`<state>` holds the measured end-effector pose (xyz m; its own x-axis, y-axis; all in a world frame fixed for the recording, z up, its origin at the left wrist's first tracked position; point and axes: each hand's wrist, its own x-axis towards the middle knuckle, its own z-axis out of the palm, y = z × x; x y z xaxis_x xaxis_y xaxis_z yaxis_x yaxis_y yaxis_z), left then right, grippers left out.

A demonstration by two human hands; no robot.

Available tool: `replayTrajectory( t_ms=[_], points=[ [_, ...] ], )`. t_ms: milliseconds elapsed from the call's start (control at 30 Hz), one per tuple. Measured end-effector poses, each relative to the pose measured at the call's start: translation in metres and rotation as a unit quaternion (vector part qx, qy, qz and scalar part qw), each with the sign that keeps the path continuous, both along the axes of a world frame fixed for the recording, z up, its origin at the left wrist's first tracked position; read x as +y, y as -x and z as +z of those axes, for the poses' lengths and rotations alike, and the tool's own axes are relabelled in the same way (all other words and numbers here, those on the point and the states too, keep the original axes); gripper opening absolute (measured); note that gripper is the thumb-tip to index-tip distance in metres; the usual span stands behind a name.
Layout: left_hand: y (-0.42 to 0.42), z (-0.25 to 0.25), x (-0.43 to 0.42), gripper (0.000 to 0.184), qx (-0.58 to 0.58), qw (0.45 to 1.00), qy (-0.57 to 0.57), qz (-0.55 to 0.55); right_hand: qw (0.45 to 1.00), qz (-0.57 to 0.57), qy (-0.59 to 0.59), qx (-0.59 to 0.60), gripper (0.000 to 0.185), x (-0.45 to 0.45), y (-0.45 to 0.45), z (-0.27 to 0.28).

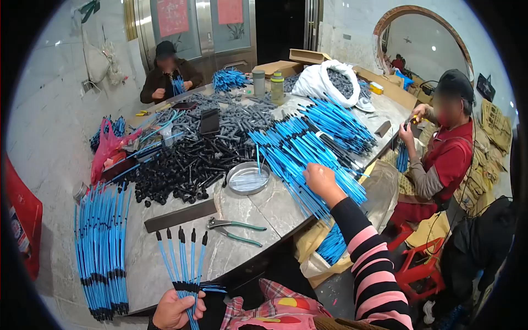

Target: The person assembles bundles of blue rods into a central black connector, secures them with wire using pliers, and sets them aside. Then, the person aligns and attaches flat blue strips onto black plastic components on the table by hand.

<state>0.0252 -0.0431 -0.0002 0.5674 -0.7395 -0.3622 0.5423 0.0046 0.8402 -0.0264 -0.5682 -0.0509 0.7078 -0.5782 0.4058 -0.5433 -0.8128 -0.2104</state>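
Blue, thin and black-tipped, a fan of slender rods stands up from my left hand at the near edge of the grey, marble-patterned table. My left fingers are folded around its lower part, with the thumb across the front; the rods spread apart above a black cluster where they come together.

My right arm, in a pink-and-black striped sleeve, reaches out to the big heap of blue rods with black fittings. My right hand is over the near part of that heap, its fingers curled in almost to a fist; I cannot tell whether a rod is pinched inside.

Just left of the heap sits a round, shallow metal dish. Nearer to me lie the green-handled metal pliers, beside a long dark rectangular bar. Behind the bar spreads a mound of black plastic pieces, with grey plastic pieces beyond it. To my left, a row of blue rod bundles lies along the table's edge.

Across from me sits a person in dark clothes; to my right, one in a red top.
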Motion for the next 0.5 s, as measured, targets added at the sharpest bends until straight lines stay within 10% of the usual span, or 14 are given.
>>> replayTrajectory(
  t_ms=[500],
  points=[
    [-0.001,-0.003,0.008,0.023,0.040,0.999,0.027,-0.005,0.997,0.039,-0.002,-0.061,0.023,-0.013,-0.014,0.004]
  ],
)
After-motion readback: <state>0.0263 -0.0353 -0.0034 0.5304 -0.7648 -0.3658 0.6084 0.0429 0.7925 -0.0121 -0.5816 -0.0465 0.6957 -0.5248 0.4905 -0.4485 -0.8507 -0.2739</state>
